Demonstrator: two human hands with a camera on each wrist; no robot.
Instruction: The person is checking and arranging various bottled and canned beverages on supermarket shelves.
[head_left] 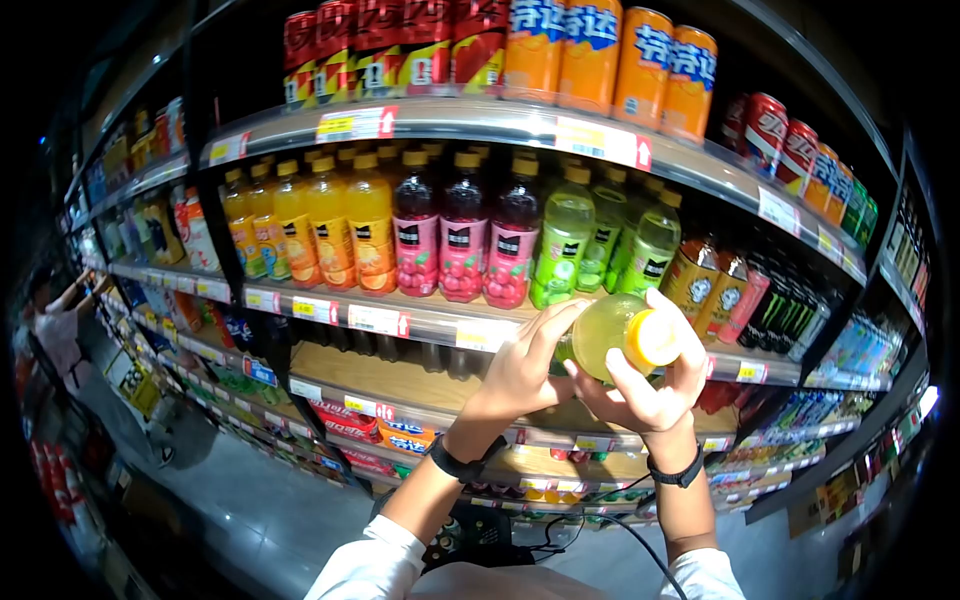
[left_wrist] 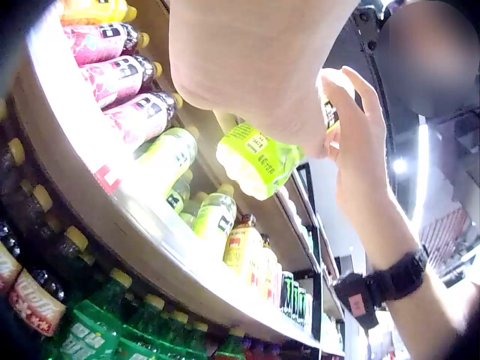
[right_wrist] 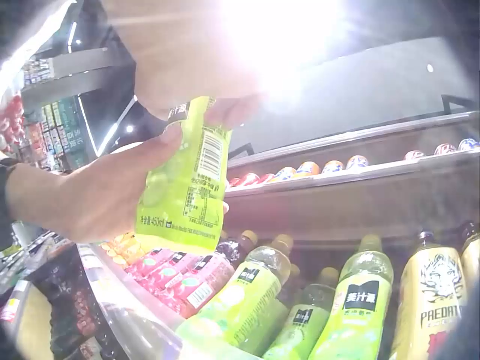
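Observation:
Both my hands hold a green juice bottle (head_left: 604, 338) in front of the shelf, its yellow-orange cap (head_left: 652, 338) tilted toward the head camera. My left hand (head_left: 527, 362) grips the bottle's body from the left; in the right wrist view its thumb (right_wrist: 166, 144) lies along the green label (right_wrist: 199, 180). On the cap side, my right hand (head_left: 655, 392) curls its thumb and fingers around the top. Seen from the left wrist, the bottle's lower end (left_wrist: 259, 161) shows below my left hand (left_wrist: 259, 67), with my right hand (left_wrist: 361, 127) beyond.
Behind the bottle, a shelf (head_left: 420, 310) carries orange, pink-labelled and green juice bottles (head_left: 565, 240). Soda cans (head_left: 590, 60) line the shelf above. Lower shelves hold more drinks. A black cable (head_left: 640, 545) hangs near my waist. Another person (head_left: 65, 325) stands far left in the aisle.

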